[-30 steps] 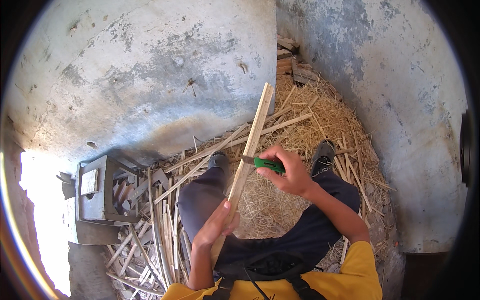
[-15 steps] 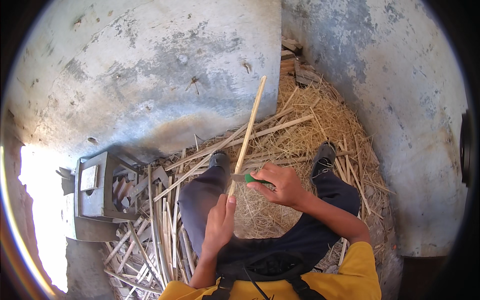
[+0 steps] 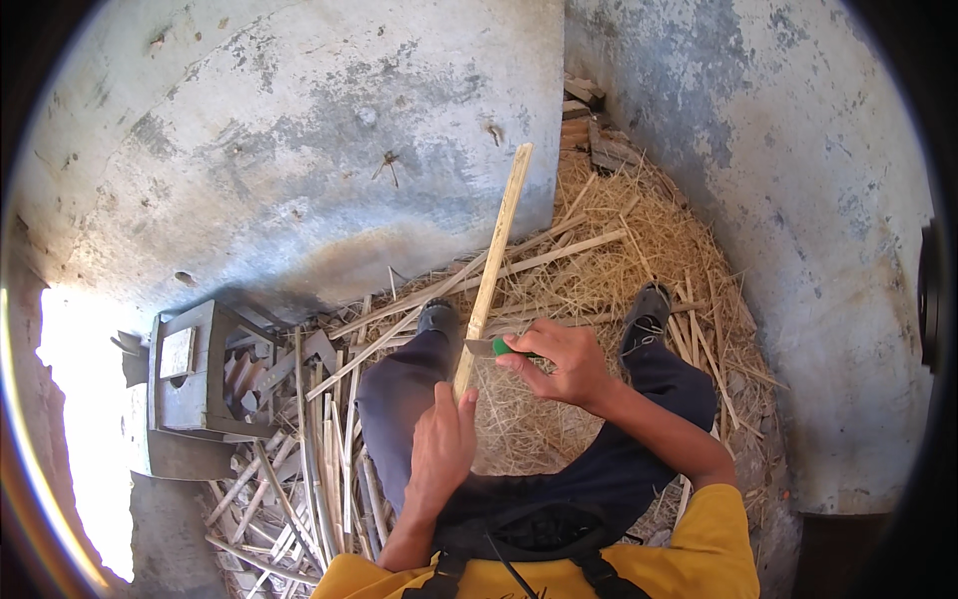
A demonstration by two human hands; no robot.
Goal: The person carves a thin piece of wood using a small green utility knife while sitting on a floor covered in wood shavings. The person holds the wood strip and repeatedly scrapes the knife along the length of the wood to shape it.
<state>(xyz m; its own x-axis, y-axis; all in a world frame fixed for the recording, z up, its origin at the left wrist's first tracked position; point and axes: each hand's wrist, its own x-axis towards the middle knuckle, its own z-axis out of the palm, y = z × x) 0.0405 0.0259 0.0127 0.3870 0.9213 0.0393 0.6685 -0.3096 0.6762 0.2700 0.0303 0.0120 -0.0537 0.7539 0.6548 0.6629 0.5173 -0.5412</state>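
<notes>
- Grey crate [image 3: 190,374] at far left, cut bamboo strips [image 3: 299,449] heaped beside it — output so far, by the look of it.
- Left hand [image 3: 442,449] closed round the lower end of 1 bamboo slat [image 3: 496,250], held tilted up over the knees.
- Right hand [image 3: 559,361] clenched on a green-handled knife [image 3: 489,347], blade against the slat's low part — most of its length appears unworked.
- Straw [image 3: 639,240] at right.
</notes>
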